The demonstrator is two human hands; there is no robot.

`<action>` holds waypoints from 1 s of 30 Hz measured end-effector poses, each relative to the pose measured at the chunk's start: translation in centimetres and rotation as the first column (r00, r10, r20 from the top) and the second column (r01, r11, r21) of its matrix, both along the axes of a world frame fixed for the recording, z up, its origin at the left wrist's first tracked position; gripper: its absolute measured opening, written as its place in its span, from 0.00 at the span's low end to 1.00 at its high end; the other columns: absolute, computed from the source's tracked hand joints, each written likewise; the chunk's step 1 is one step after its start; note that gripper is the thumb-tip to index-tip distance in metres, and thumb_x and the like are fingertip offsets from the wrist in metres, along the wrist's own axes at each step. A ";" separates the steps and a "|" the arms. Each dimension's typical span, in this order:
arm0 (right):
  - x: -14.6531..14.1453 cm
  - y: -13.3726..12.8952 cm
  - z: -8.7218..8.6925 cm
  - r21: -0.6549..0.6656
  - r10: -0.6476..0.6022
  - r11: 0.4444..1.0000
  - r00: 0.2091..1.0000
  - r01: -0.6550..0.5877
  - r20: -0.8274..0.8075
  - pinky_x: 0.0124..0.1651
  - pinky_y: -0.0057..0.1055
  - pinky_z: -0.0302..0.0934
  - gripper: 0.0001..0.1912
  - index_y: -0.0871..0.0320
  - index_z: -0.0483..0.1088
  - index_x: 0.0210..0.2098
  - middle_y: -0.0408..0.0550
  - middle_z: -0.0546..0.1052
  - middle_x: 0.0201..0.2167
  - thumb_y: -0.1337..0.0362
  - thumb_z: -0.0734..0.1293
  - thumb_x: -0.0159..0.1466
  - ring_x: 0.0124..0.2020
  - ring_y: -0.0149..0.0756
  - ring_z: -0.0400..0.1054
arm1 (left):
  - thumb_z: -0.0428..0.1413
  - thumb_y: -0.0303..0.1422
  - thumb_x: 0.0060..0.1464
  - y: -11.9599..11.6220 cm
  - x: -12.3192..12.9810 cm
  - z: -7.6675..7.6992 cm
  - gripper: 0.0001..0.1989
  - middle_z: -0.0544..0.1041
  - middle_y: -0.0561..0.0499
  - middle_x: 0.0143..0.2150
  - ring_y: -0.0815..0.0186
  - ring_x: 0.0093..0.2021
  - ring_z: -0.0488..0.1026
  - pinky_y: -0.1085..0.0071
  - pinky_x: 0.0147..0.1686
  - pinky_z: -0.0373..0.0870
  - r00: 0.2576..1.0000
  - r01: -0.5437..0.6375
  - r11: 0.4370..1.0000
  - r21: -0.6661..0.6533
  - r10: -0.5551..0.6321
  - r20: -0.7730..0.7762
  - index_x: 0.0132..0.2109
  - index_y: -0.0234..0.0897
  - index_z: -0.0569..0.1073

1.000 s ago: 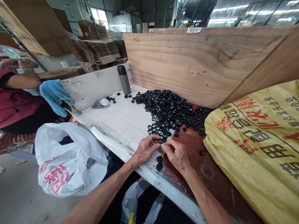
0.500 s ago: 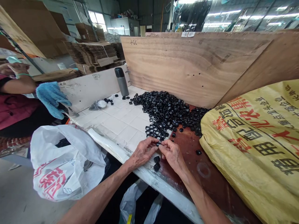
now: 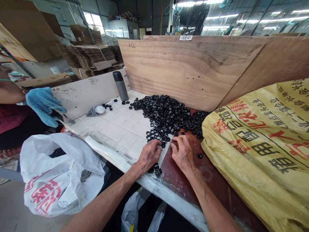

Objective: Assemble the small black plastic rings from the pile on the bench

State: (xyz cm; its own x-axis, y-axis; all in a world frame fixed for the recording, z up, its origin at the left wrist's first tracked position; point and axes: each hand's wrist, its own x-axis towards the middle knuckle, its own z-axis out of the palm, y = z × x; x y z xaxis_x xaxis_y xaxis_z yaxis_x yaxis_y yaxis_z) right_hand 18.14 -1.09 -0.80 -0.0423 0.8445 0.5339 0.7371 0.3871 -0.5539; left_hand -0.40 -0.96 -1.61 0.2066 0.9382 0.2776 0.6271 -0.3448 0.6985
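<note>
- Small black plastic rings (image 3: pixel 166 112), heaped in a broad loose pile across the white tiled tabletop (image 3: pixel 120 129) and onto a brown board (image 3: pixel 181 183)
- A looser patch of rings (image 3: pixel 153 136) lying flat at the pile's near edge
- A few stray rings (image 3: pixel 157 169) close together by the tabletop's front edge
- A lone ring (image 3: pixel 200 156) well apart on the brown board

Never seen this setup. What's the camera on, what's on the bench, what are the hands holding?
No machine here: one head-worn camera looks down at a person's own bare hands. The left hand and right hand work at the edge of a heap of small black rings on a white tiled bench top. A few loose black rings lie just below the left hand. Whether either hand holds a ring is hard to tell. A yellow woven sack lies to the right.
</note>
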 end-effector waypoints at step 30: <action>-2.4 -1.0 0.2 -0.152 0.206 0.949 0.910 -0.275 -0.360 0.48 0.33 0.68 0.11 0.55 0.74 0.43 0.48 0.79 0.43 0.68 0.63 0.64 0.44 0.37 0.74 | 0.59 0.30 0.53 -0.4 -0.5 -0.5 0.17 0.79 0.50 0.41 0.68 0.37 0.77 0.68 0.43 0.76 0.945 0.009 0.998 -0.055 0.010 0.328 0.51 0.37 0.70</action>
